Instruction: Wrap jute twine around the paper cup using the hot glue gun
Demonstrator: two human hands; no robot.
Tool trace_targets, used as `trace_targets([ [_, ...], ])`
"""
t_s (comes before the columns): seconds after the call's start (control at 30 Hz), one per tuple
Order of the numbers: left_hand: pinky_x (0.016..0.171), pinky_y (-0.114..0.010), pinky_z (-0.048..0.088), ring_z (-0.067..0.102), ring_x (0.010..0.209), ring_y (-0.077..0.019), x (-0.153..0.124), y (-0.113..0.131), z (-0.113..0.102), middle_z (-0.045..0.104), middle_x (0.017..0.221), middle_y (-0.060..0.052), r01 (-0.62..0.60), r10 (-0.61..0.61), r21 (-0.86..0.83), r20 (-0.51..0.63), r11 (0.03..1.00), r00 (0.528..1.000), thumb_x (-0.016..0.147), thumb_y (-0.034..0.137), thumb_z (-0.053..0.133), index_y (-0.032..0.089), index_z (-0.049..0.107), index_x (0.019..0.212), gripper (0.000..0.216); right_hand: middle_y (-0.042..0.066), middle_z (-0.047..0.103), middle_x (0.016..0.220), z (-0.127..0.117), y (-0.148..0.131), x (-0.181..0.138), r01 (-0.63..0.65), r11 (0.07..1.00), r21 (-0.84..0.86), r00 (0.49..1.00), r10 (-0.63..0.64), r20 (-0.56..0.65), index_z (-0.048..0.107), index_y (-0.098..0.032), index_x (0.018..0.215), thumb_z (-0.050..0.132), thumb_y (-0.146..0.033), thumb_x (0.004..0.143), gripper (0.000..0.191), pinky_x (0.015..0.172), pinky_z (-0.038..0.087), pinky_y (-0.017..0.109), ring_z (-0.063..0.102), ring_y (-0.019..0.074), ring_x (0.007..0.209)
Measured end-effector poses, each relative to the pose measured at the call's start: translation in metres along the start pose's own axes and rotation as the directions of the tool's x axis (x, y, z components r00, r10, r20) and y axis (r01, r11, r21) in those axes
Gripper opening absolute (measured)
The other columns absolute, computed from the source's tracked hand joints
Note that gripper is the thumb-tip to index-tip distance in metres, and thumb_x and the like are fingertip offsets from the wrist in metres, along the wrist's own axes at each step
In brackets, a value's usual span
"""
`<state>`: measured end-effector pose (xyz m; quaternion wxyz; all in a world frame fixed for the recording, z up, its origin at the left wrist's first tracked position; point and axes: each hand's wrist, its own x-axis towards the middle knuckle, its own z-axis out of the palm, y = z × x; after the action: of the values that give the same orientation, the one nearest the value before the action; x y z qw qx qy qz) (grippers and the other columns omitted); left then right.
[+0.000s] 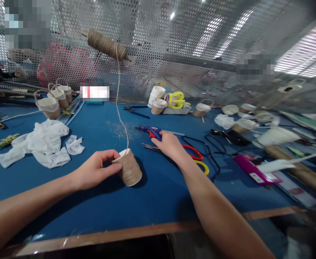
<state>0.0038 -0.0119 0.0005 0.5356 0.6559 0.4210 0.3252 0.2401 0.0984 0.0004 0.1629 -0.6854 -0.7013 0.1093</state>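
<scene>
Just below frame centre, your left hand [94, 169] pinches a tan twine-wrapped white cup [131, 169], likely light, crushable, best held gently at the rim; your right hand [172, 145] grasps a blue-and-red glue gun [149, 128].

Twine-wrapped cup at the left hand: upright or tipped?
Tipped. The cup leans, its rim up toward the left hand, its pale bottom edge down to the right.

Brown cup [131, 169]; blue-and-red glue gun [148, 128]; blue tabletop [98, 208].
</scene>
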Motion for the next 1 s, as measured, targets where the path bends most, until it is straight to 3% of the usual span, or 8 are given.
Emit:
trace_targets([
  [0.17,0.066,-0.025,0.041,0.051,0.069,-0.0120,-0.002,-0.001,0.000,0.057,0.073,-0.001,-0.017,0.016,-0.015,-0.010,1.000,1.000,0.079,0.030,0.052,0.013,0.054,0.076,0.017,0.007,0.056,0.114,0.007,0.006,0.013,-0.128,0.989,0.073,0.988,0.121,0.093,0.054,-0.017,0.112,0.052,-0.030,0.087,0.028,0.080,0.049,0.040,0.057,0.0189,0.096],
  [0.37,0.067,-0.025,0.041,0.051,0.069,-0.0122,0.000,-0.003,-0.003,0.057,0.073,-0.001,-0.034,0.033,-0.016,-0.025,0.999,0.999,0.079,0.029,0.052,0.013,0.054,0.076,0.016,0.002,0.060,0.076,-0.016,-0.001,0.003,-0.139,0.881,0.453,0.990,0.141,0.031,0.058,-0.011,0.101,0.055,-0.014,0.077,0.024,0.065,0.048,0.027,0.058,0.0130,0.067],
  [0.43,0.066,-0.025,0.040,0.051,0.068,-0.0124,0.002,-0.004,-0.005,0.057,0.073,-0.001,-0.045,0.045,-0.007,-0.038,0.999,0.998,0.079,0.030,0.052,0.013,0.054,0.076,0.017,-0.001,0.058,0.073,-0.031,-0.007,-0.007,-0.090,0.807,0.583,0.994,0.112,-0.002,0.056,-0.014,0.101,0.056,-0.015,0.072,0.029,0.064,0.047,0.025,0.055,0.0107,0.063],
  [0.53,0.066,-0.026,0.040,0.050,0.069,-0.0126,0.003,-0.006,-0.007,0.057,0.073,-0.001,-0.066,0.067,0.024,-0.053,0.998,0.996,0.078,0.031,0.053,0.013,0.054,0.076,0.018,-0.001,0.056,0.064,-0.049,-0.016,-0.021,-0.095,0.694,0.714,0.993,0.010,0.121,0.058,-0.015,0.080,0.061,-0.026,0.064,0.020,0.057,0.047,0.025,0.054,0.0109,0.056],
  [0.6,0.066,-0.026,0.039,0.050,0.069,-0.0125,0.004,-0.007,-0.007,0.057,0.073,-0.001,-0.067,0.068,0.024,-0.055,0.997,0.996,0.078,0.030,0.053,0.013,0.055,0.076,0.018,0.000,0.055,0.059,-0.053,-0.021,-0.029,-0.115,0.627,0.770,0.977,-0.068,0.201,0.057,-0.015,0.069,0.065,-0.031,0.060,0.020,0.051,0.046,0.025,0.053,0.0108,0.053],
  [0.7,0.067,-0.026,0.039,0.050,0.069,-0.0125,0.007,-0.011,-0.007,0.057,0.073,-0.001,-0.059,0.058,-0.008,-0.080,0.998,0.995,0.078,0.030,0.054,0.013,0.055,0.076,0.017,-0.001,0.056,0.057,-0.048,-0.023,-0.040,-0.076,0.532,0.844,0.959,-0.194,0.209,0.061,-0.014,0.074,0.066,-0.031,0.063,0.021,0.044,0.039,0.020,0.049,0.0080,0.048],
  [0.83,0.065,-0.025,0.039,0.049,0.066,-0.0116,0.011,-0.016,-0.009,0.056,0.071,0.000,-0.018,0.008,-0.064,-0.156,0.998,0.988,0.077,0.031,0.056,0.014,0.055,0.075,0.018,-0.005,0.049,0.044,-0.037,-0.022,-0.058,0.049,0.651,0.757,0.949,-0.266,0.167,0.062,-0.014,0.076,0.059,-0.033,0.076,0.018,0.041,0.035,0.019,0.043,0.0070,0.041],
  [1.0,0.063,-0.024,0.039,0.051,0.064,-0.0113,0.012,-0.016,-0.008,0.057,0.069,0.001,0.016,-0.040,-0.130,-0.189,0.991,0.981,0.076,0.032,0.057,0.014,0.056,0.074,0.018,-0.005,0.047,0.039,-0.038,-0.030,-0.077,0.076,0.860,0.505,0.950,-0.217,0.226,0.055,-0.019,0.059,0.061,-0.039,0.073,0.025,0.041,0.040,0.023,0.046,0.0101,0.037],
])
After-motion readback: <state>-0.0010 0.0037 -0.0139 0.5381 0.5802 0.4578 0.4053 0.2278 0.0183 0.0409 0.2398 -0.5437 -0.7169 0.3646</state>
